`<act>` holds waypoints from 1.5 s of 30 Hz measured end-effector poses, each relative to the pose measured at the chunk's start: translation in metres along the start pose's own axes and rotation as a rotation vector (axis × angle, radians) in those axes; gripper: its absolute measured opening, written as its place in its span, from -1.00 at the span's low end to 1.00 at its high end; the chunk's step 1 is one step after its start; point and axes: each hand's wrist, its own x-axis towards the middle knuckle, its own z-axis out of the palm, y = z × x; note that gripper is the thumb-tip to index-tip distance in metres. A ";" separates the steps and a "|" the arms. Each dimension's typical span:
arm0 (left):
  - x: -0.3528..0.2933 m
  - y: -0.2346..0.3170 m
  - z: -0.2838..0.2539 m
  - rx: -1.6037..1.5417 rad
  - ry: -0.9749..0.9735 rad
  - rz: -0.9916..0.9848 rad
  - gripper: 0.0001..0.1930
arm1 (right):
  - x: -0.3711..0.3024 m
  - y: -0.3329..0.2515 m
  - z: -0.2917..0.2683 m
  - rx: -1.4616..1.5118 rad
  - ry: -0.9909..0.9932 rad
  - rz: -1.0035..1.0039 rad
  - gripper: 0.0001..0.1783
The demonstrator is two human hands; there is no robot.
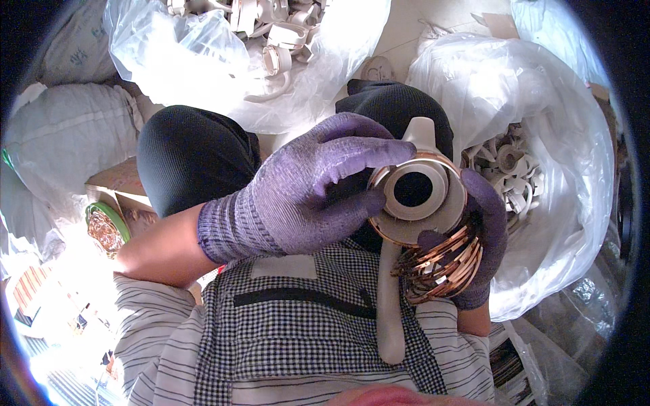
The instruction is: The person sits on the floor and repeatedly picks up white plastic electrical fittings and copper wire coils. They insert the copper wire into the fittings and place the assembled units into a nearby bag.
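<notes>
In front of my lap is a beige round plastic part (450, 193) with a dark central hole, a spout-like tab at the top and a long handle hanging down. A thin copper-coloured ring (443, 160) runs around its rim. My left hand (305, 176), in a purple knit glove, grips the part's left edge between thumb and forefinger. On the other side my right hand (489, 233), gloved alike, is closed around the part's right edge and a bundle of copper-coloured rings (450, 267). Some right fingers are hidden behind the part.
Beyond my knees, a clear plastic bag (183, 57) holds several beige plastic parts (284, 40). Another clear bag (555, 223) at the right contains similar pieces (511, 169). At the left are a cardboard box (122, 177), a green-rimmed container (108, 227) of copper-coloured pieces and a white sack (71, 128).
</notes>
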 end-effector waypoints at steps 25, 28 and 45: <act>-0.010 -0.017 0.006 0.397 0.016 0.212 -0.03 | 0.032 0.035 -0.017 -0.109 -0.261 -0.471 -0.24; -0.009 -0.013 0.014 0.348 0.032 0.149 0.00 | 0.030 0.028 -0.015 -0.085 -0.316 -0.236 -0.27; 0.004 -0.021 0.027 0.342 0.129 0.135 0.06 | 0.038 0.023 0.005 0.478 -0.274 0.104 -0.16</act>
